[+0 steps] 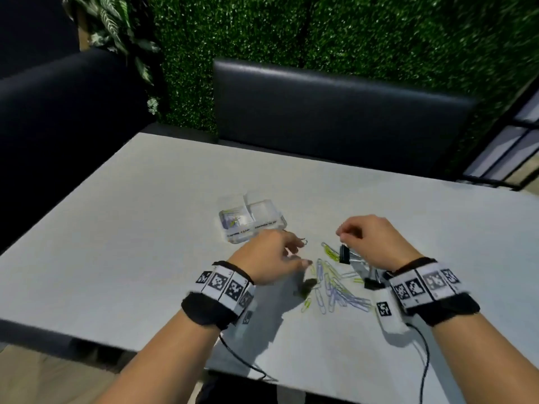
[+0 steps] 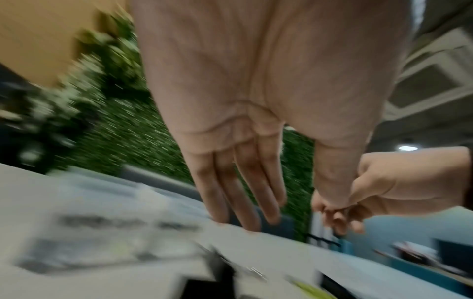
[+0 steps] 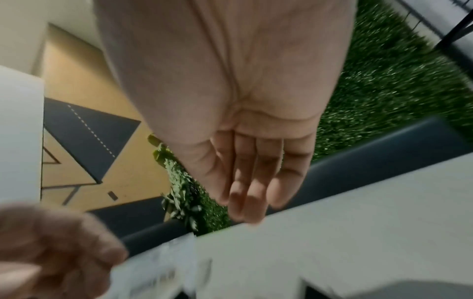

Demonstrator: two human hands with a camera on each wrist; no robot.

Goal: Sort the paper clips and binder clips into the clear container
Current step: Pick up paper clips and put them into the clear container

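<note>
The clear container (image 1: 264, 225) stands on the white table, with a few paper clips in its left compartment. Just in front of it my left hand (image 1: 297, 252) hovers; its fingers (image 2: 243, 202) look straight in the left wrist view. A small silver wire loop (image 1: 304, 241) lies at its fingertips. My right hand (image 1: 341, 233) hangs over a black binder clip (image 1: 344, 254), fingertips drawn toward the thumb. Whether it pinches anything is hidden. Blue and yellow-green paper clips (image 1: 335, 287) lie scattered between my wrists. A second black binder clip (image 1: 372, 283) sits by my right wrist.
The white table (image 1: 145, 228) runs wide to the left and far side. Dark padded seats (image 1: 335, 112) stand behind it, against a green hedge wall. Cables (image 1: 423, 360) trail from both wristbands over the near table edge. Both wrist views are motion-blurred.
</note>
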